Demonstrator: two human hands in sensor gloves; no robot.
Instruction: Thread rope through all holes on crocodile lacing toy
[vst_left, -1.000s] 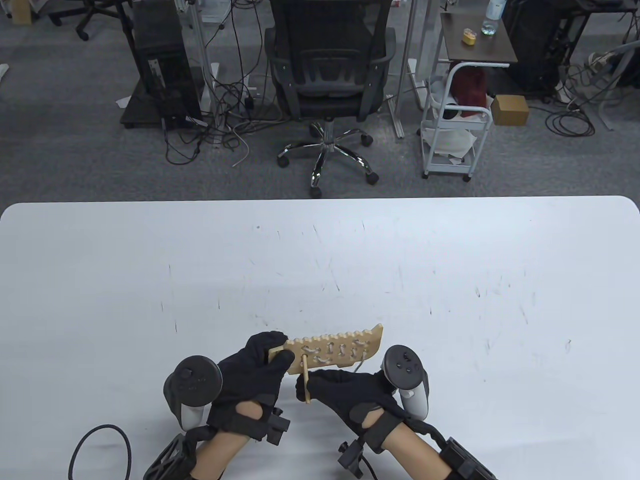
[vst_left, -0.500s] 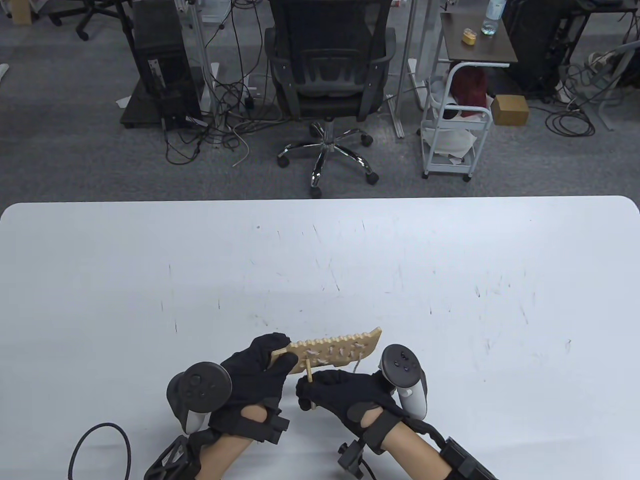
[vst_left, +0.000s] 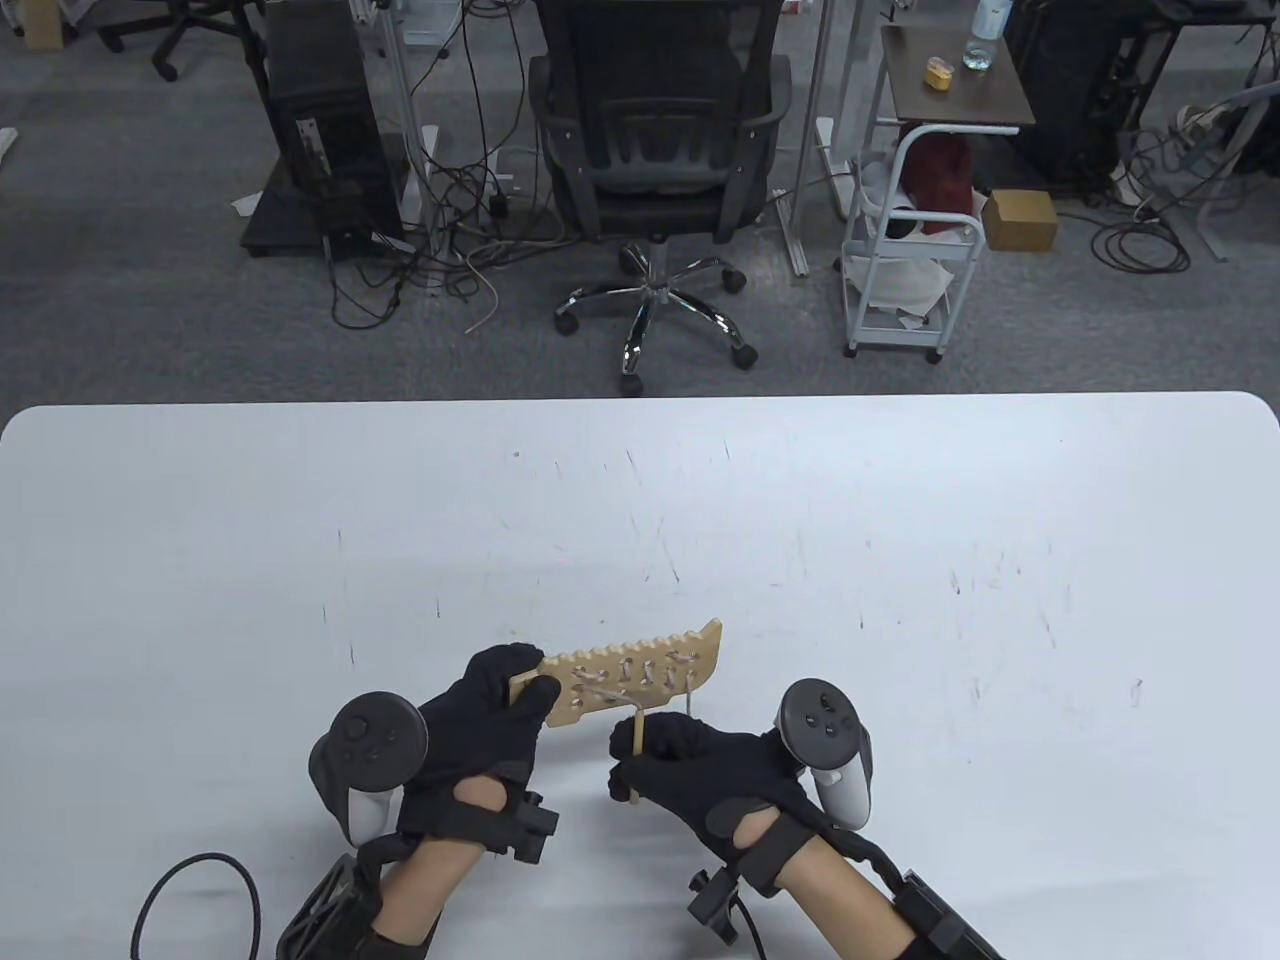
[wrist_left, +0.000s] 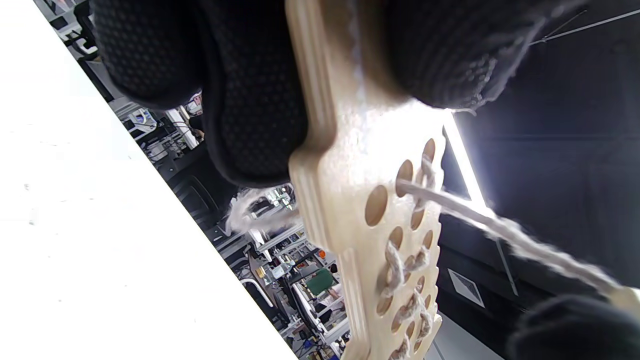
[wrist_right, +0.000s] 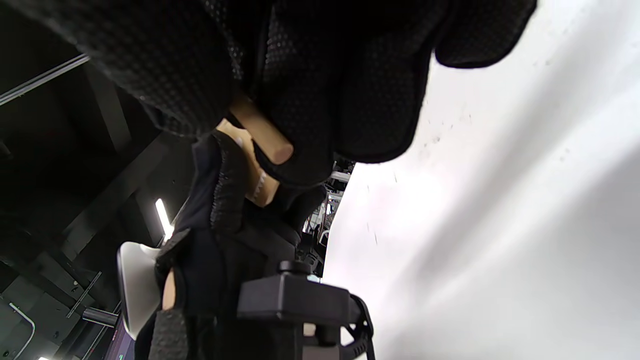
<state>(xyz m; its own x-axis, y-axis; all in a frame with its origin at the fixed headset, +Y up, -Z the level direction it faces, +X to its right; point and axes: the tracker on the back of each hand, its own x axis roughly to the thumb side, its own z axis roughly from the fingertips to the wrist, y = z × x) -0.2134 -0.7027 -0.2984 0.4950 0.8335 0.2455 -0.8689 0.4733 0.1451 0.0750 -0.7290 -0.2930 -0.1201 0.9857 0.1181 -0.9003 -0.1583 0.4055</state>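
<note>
The wooden crocodile lacing toy (vst_left: 632, 673) is a flat tan board with several holes and a toothed far edge, held above the white table (vst_left: 900, 560). My left hand (vst_left: 490, 715) pinches its left end; the left wrist view shows the board (wrist_left: 360, 180) from below between my fingers. Pale rope (vst_left: 640, 678) is laced through several holes and runs out of one hole (wrist_left: 500, 230) toward my right hand. My right hand (vst_left: 690, 765) grips the wooden needle stick (vst_left: 636, 752) just below the board; its end shows in the right wrist view (wrist_right: 262, 137).
A black cable loop (vst_left: 195, 900) lies on the table at the lower left. Beyond the table's far edge stand an office chair (vst_left: 655, 150) and a white cart (vst_left: 910, 270).
The needle has come out of the board and my right hand has drawn it down and to the right, with rope following. The board has shifted left and a little farther away.
</note>
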